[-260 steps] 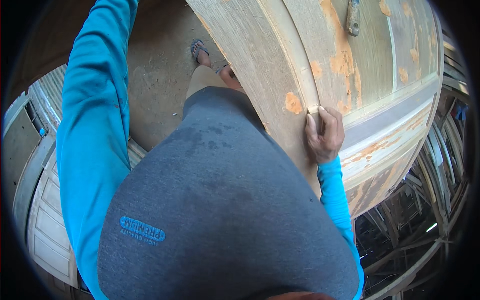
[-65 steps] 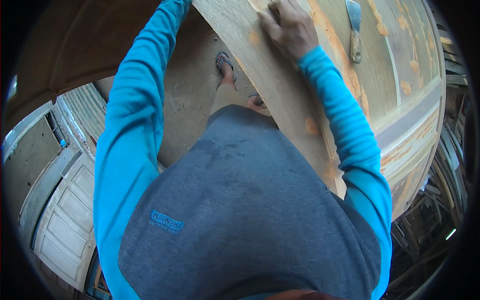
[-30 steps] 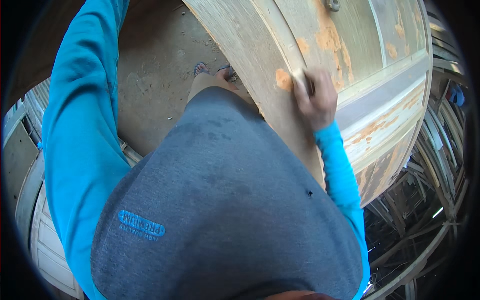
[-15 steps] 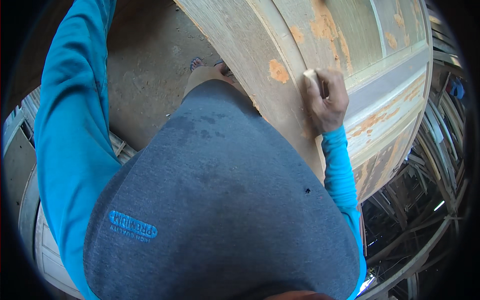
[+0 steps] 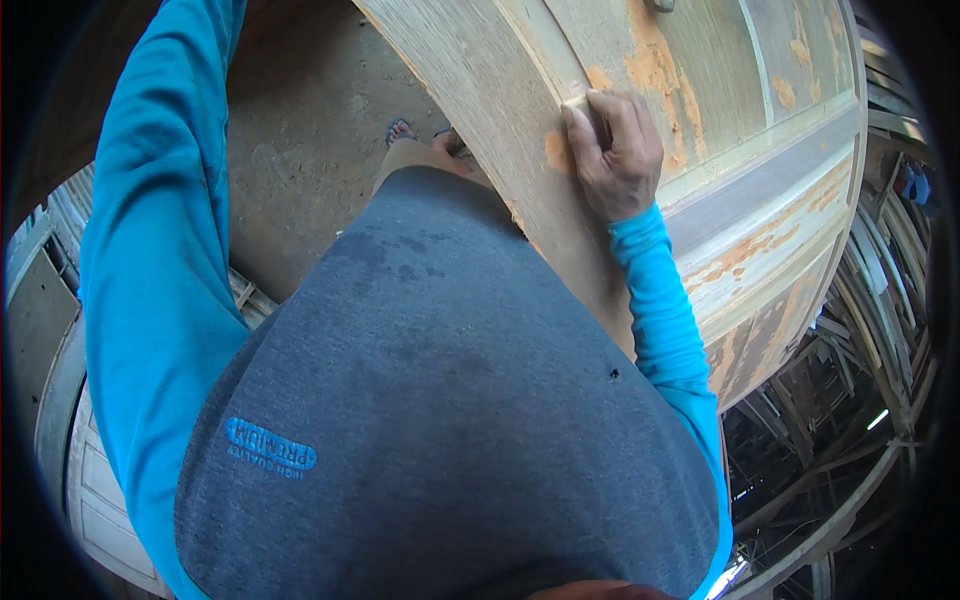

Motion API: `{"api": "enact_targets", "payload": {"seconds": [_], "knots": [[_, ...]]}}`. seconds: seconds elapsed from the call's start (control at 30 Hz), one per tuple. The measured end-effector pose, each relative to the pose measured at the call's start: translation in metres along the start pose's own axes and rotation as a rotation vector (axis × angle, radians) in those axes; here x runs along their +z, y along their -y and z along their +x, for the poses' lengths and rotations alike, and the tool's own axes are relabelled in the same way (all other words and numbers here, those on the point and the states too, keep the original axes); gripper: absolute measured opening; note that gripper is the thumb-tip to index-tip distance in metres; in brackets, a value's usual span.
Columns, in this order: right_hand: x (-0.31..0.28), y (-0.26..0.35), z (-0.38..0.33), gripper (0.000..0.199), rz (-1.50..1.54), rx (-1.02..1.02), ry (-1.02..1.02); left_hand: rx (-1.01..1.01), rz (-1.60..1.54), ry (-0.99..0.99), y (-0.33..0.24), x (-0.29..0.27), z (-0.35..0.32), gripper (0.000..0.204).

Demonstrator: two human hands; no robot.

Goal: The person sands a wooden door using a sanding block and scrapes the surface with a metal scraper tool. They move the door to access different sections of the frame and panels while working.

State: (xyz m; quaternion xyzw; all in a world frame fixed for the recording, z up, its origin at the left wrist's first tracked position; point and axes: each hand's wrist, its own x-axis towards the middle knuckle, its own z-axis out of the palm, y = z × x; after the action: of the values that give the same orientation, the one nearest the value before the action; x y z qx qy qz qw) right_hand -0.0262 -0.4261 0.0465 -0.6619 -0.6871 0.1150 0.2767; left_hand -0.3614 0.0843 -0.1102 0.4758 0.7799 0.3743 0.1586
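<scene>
A panelled wooden door with raised mouldings lies before me on the right, marked with patches of orange filler. My right hand is over it, fingers closed in a pinch. Between thumb and fingers shows the edge of a small pale piece, perhaps folded sandpaper, against the moulding's edge. An orange spot sits just left of the thumb. My left arm, in a blue sleeve, reaches up past the top left edge, so the left hand is out of sight.
A small grey object is cut off at the top edge, on the door. Stacked timber strips fill the right side. Panels lean at the lower left. My feet stand on a dirt floor beside the door.
My right hand has moved up and to the left along the door's moulding, still pinching the small pale piece. A grey object now shows more fully at the top edge.
</scene>
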Motion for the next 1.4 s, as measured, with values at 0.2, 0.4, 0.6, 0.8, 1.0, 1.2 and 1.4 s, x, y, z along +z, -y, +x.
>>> {"api": "enact_targets", "payload": {"seconds": [0.2, 0.4, 0.6, 0.8, 1.0, 1.2, 1.4], "knots": [[-0.009, -0.009, -0.028, 0.022, 0.013, 0.03, 0.008, -0.01, 0.015, -0.005, 0.009, 0.003, 0.0, 0.09], [0.058, 0.005, 0.102, 0.019, -0.012, -0.116, -0.073, -0.025, 0.005, 0.012, -0.004, 0.005, -0.013, 0.09], [0.035, 0.001, 0.059, 0.02, 0.029, -0.076, -0.033, -0.058, -0.067, 0.021, 0.006, -0.006, -0.013, 0.089], [0.052, 0.005, 0.089, 0.02, 0.057, -0.063, -0.048, -0.037, 0.028, 0.004, 0.005, -0.01, -0.025, 0.087], [0.121, 0.028, 0.222, 0.023, 0.042, -0.116, -0.124, 0.013, 0.017, 0.055, 0.012, -0.003, -0.031, 0.086], [0.086, 0.025, 0.164, 0.019, 0.062, 0.007, -0.065, 0.013, -0.09, 0.037, -0.01, -0.023, -0.067, 0.081], [0.176, 0.052, 0.341, 0.026, -0.007, -0.112, -0.104, 0.054, -0.387, 0.186, -0.029, -0.05, -0.082, 0.077]]}}
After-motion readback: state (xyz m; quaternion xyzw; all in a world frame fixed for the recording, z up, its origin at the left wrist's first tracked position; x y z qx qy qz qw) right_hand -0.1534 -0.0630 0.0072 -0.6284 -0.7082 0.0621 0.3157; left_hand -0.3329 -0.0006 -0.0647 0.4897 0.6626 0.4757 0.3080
